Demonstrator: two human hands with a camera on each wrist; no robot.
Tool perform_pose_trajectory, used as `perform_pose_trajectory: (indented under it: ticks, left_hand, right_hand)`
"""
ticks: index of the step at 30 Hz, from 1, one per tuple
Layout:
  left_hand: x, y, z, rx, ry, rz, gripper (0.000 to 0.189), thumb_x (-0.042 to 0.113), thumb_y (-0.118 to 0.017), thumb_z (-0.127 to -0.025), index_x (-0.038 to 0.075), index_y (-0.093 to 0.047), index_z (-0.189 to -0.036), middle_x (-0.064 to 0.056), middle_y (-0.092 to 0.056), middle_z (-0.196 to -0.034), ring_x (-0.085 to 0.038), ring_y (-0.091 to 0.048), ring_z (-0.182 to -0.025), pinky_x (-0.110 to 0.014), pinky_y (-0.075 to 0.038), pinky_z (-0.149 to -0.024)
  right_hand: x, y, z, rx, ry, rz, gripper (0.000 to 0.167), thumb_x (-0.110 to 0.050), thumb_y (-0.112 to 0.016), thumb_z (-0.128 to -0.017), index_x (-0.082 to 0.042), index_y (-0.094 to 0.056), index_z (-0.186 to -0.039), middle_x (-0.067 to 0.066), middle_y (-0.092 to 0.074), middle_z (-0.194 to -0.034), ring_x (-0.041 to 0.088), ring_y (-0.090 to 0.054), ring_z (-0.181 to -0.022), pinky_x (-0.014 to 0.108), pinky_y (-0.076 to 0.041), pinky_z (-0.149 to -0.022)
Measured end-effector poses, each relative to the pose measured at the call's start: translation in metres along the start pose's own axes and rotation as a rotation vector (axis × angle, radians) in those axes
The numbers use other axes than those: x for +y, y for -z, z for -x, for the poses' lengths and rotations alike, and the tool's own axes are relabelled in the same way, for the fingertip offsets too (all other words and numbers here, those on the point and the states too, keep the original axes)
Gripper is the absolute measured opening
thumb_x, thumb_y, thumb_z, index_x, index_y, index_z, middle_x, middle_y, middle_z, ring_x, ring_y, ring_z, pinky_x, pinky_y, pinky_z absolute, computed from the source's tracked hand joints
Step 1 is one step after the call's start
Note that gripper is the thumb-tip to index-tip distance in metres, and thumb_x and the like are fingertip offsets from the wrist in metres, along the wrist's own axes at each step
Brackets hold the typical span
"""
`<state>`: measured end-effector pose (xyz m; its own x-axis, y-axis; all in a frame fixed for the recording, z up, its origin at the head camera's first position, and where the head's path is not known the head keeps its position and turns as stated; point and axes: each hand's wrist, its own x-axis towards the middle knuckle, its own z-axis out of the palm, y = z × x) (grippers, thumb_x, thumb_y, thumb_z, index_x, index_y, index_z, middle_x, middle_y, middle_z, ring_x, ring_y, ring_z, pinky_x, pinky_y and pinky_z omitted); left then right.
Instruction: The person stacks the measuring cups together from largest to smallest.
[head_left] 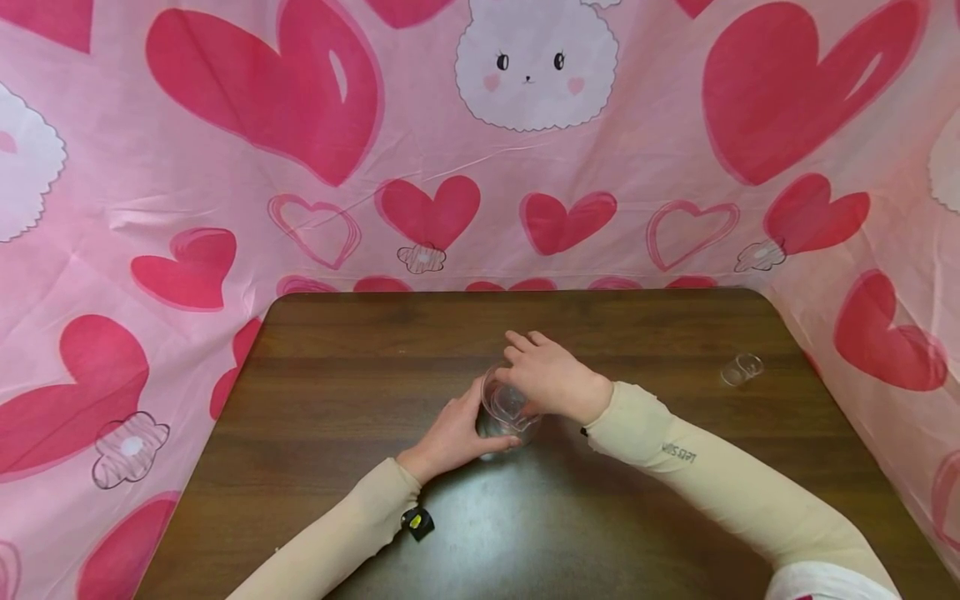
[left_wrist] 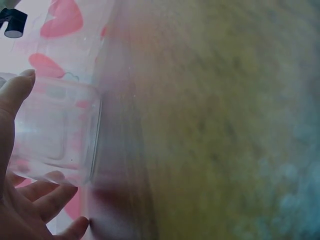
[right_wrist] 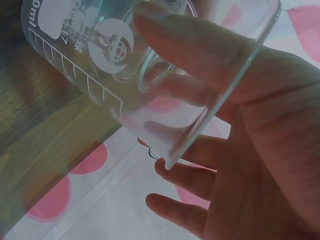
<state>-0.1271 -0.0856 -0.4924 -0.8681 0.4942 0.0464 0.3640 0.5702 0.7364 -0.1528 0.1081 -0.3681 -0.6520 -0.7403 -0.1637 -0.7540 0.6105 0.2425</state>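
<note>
A clear glass beaker (head_left: 492, 410) with white printed graduations stands on the table between the hands. My left hand (head_left: 453, 429) grips its side, thumb at the near side and fingers round the left; in the left wrist view the thumb and fingers flank the clear wall (left_wrist: 55, 125). From above, my right hand (head_left: 551, 379) reaches over the rim. In the right wrist view its thumb and forefinger are inside the beaker, pinching the rim of a smaller glass vessel (right_wrist: 145, 80); the other fingers stay outside. The smaller vessel's lower part is hard to make out through the glass.
Towards the right edge of the brown wooden table (head_left: 315, 467) sits another small clear glass vessel (head_left: 741, 370). A pink cloth (head_left: 427, 150) printed with hearts hangs behind the table and along both sides.
</note>
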Motion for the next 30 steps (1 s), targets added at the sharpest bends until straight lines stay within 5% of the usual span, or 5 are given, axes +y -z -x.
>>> perform_pose_trajectory:
  ticks: [11,19,30]
  left_hand:
    - [0.001,0.001,0.000,0.003,-0.010,0.001,0.104,0.057,-0.081,-0.086,0.017,-0.025,-0.164,-0.006,-0.047,-0.158,-0.027,-0.054,-0.137,-0.057,-0.041,-0.111]
    - [0.000,0.000,0.000,-0.009,-0.001,0.010,0.106,0.057,-0.082,-0.085,0.020,-0.023,-0.165,-0.004,-0.047,-0.158,-0.026,-0.055,-0.135,-0.051,-0.046,-0.109]
    - [0.000,0.001,-0.001,-0.002,-0.004,0.006,0.101,0.055,-0.084,-0.084,0.018,-0.030,-0.160,-0.006,-0.054,-0.149,-0.026,-0.060,-0.128,-0.048,-0.049,-0.105]
  right_hand:
    - [0.000,0.000,0.002,0.063,0.010,0.020,0.055,-0.047,-0.094,-0.074,-0.023,-0.077,-0.121,0.009,-0.070,-0.122,0.036,-0.054,-0.135,0.048,-0.047,-0.106]
    - [0.004,0.003,0.003,0.010,0.002,-0.050,0.055,-0.041,-0.092,-0.079,-0.024,-0.075,-0.128,0.012,-0.068,-0.133,0.038,-0.050,-0.140,0.051,-0.043,-0.112]
    - [0.012,0.010,0.017,0.061,0.026,-0.154,0.045,-0.034,-0.090,-0.083,-0.016,-0.075,-0.120,0.015,-0.068,-0.132,0.041,-0.050,-0.141,0.054,-0.043,-0.112]
